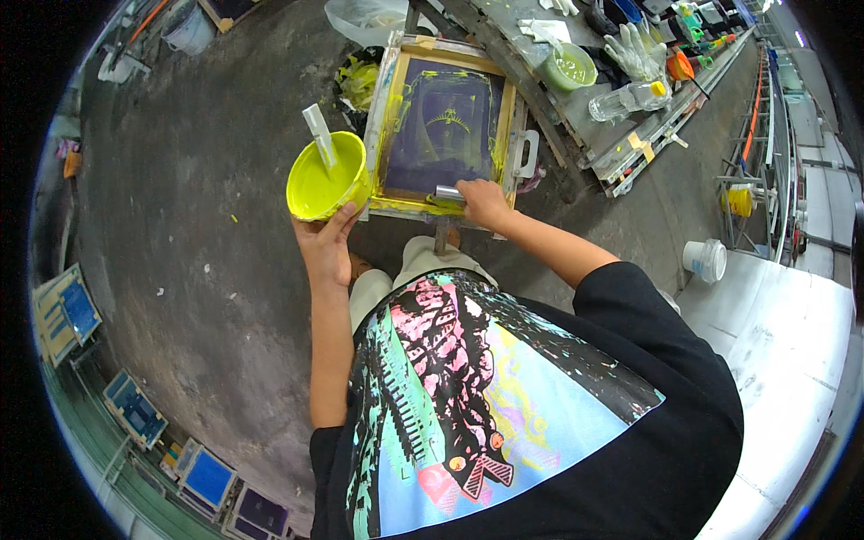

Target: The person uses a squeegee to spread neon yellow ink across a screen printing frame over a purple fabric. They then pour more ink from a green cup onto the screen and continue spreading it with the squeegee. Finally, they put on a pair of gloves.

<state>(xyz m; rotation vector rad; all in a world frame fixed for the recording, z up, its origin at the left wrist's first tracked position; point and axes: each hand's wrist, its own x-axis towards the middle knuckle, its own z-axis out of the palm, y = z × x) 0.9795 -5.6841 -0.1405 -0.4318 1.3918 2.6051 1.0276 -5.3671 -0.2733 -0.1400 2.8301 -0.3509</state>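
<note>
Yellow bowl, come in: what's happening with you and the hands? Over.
Left grip: holding bowl, white stick inside. Right grip: on silver tool, near edge of frame. Possible obstacle: bowl beside frame's left side.

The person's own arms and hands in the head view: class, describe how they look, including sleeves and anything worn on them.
Both the left hand and the right hand are bare, with no glove, watch or bracelet showing. The left forearm and right forearm are uncovered too. The left sleeve and right sleeve are short, loose and plain black.
</note>
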